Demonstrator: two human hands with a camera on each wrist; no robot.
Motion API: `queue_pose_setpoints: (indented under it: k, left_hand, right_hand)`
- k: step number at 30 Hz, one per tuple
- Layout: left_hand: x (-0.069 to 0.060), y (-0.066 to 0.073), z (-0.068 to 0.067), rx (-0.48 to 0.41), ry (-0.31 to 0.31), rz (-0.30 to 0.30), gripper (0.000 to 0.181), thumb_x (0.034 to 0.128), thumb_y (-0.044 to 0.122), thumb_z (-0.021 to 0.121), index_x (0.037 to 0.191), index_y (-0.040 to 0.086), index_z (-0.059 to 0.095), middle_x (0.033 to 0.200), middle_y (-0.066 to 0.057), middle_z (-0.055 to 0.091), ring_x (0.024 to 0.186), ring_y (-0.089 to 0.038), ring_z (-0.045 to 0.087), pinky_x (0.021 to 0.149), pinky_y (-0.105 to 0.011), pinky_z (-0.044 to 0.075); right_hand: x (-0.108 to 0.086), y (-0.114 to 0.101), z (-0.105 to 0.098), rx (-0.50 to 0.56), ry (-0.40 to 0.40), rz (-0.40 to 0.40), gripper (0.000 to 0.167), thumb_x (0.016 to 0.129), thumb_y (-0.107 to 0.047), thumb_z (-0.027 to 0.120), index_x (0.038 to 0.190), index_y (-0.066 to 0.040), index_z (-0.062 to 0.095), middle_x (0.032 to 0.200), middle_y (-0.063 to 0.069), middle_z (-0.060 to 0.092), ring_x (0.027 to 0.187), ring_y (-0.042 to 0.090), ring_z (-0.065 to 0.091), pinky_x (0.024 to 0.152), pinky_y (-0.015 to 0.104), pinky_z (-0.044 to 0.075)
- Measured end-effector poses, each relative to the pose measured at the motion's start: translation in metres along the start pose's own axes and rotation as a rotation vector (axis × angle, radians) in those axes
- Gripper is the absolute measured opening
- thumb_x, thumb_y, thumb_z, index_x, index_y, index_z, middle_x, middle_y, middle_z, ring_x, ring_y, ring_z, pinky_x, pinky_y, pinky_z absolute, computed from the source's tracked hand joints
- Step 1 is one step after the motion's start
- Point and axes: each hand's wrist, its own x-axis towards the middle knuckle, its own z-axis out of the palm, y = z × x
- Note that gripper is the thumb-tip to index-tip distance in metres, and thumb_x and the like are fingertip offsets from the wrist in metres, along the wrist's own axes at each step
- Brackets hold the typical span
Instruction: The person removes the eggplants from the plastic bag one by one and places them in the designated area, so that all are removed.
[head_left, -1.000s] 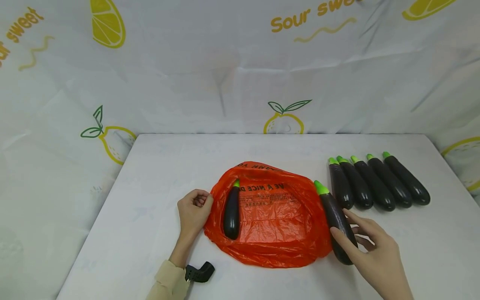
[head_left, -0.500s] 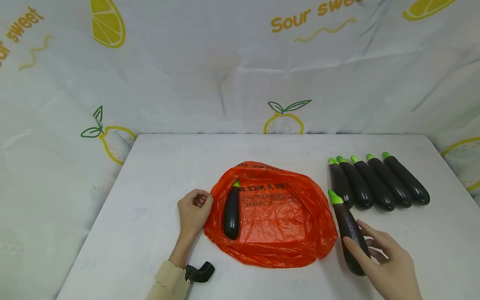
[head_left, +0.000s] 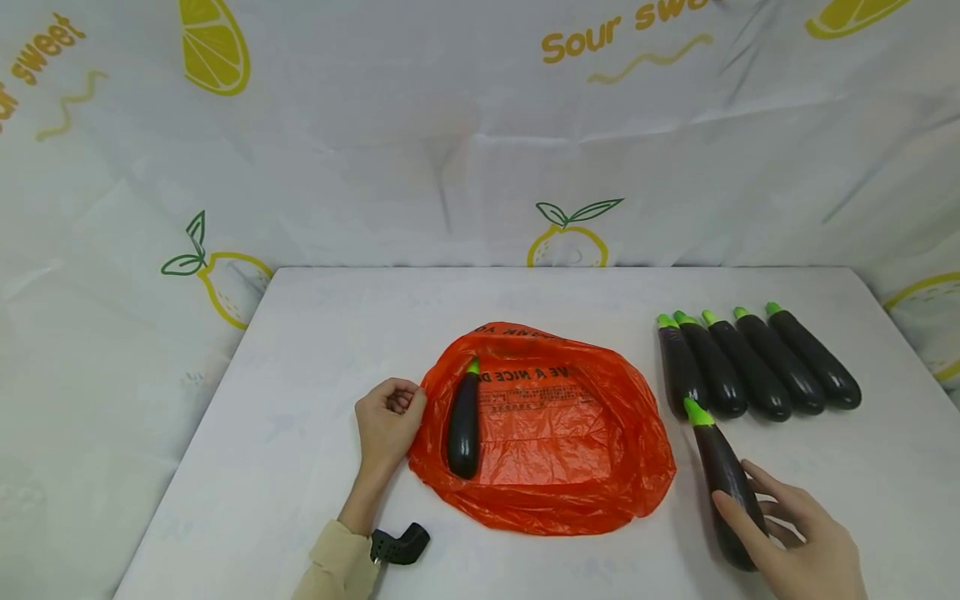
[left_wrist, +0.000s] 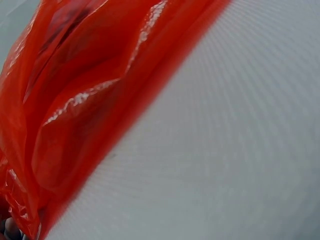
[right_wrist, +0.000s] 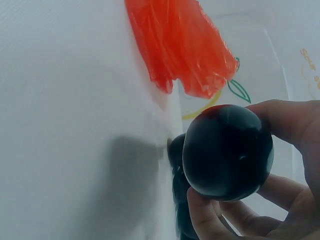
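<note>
A red plastic bag point(head_left: 540, 508) lies spread open on the table, with one dark eggplant point(head_left: 463, 425) inside at its left. At the bag's left edge, my left hand point(head_left: 390, 421) pinches the plastic between curled fingers. My right hand point(head_left: 802, 533) grips another eggplant point(head_left: 723, 475), fingers and thumb on either side of its body, to the right of the bag. In the right wrist view the rounded end of this held eggplant point(right_wrist: 227, 152) faces the camera, raised off the table with a shadow beside it. The left wrist view shows mostly the folded red bag point(left_wrist: 85, 100).
Several eggplants point(head_left: 757, 367) with green stems lie side by side at the back right of the white table point(head_left: 322, 333). A black curved device point(head_left: 401, 544) sits by the left wrist. Behind the table hangs a white cloth point(head_left: 375, 167) with lemon prints.
My right hand has carried its eggplant right and toward the front, away from the bag's right edge. That edge has sprung slightly outward. The left hand stays in place.
</note>
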Motion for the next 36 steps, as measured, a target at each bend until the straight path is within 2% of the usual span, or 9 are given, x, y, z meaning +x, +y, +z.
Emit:
queue_pose_setpoints:
  k: [8,15,21,31,36]
  left_hand:
    - [0.000,0.001,0.000,-0.002,-0.001,0.005,0.004,0.0839,0.005,0.071,0.080,0.004,0.073,0.066,-0.008,0.063,0.060,-0.009,0.050,0.058,-0.017,0.046]
    - [0.001,0.003,0.002,-0.004,0.006,0.016,0.005,0.0828,0.004,0.071,0.078,0.005,0.072,0.065,-0.008,0.062,0.059,-0.007,0.049,0.056,-0.017,0.045]
    - [0.001,0.003,0.002,-0.002,-0.003,0.014,0.006,0.0837,0.005,0.070,0.078,0.004,0.072,0.065,-0.008,0.062,0.059,-0.008,0.049,0.056,-0.017,0.044]
    - [0.000,0.002,0.001,0.006,-0.003,0.000,0.005,0.0839,0.006,0.070,0.079,0.005,0.072,0.065,-0.008,0.062,0.059,-0.009,0.050,0.057,-0.018,0.045]
    - [0.000,0.002,0.001,0.002,-0.004,-0.006,0.005,0.0841,0.006,0.071,0.080,0.005,0.073,0.066,-0.008,0.062,0.060,-0.009,0.050,0.057,-0.019,0.045]
  right_hand:
    - [-0.002,0.006,-0.002,-0.009,0.008,0.069,0.080,0.091,-0.049,0.071,0.150,-0.001,0.046,0.142,0.031,0.047,0.121,0.050,0.049,0.103,0.065,0.046]
    - [0.004,0.018,-0.002,-0.028,-0.007,0.122,0.090,0.088,-0.060,0.069,0.153,-0.004,0.043,0.145,0.032,0.044,0.124,0.054,0.049,0.100,0.064,0.049]
    - [0.009,0.027,0.002,-0.036,-0.004,0.129,0.092,0.087,-0.063,0.069,0.153,-0.004,0.043,0.144,0.032,0.045,0.123,0.055,0.049,0.100,0.064,0.049]
    - [0.007,0.023,0.001,-0.045,-0.027,0.150,0.090,0.089,-0.059,0.069,0.153,-0.003,0.042,0.144,0.033,0.042,0.123,0.057,0.049,0.098,0.064,0.049]
    - [0.010,0.028,0.002,-0.065,-0.044,0.163,0.094,0.087,-0.064,0.068,0.154,-0.004,0.041,0.143,0.034,0.043,0.122,0.057,0.050,0.095,0.063,0.051]
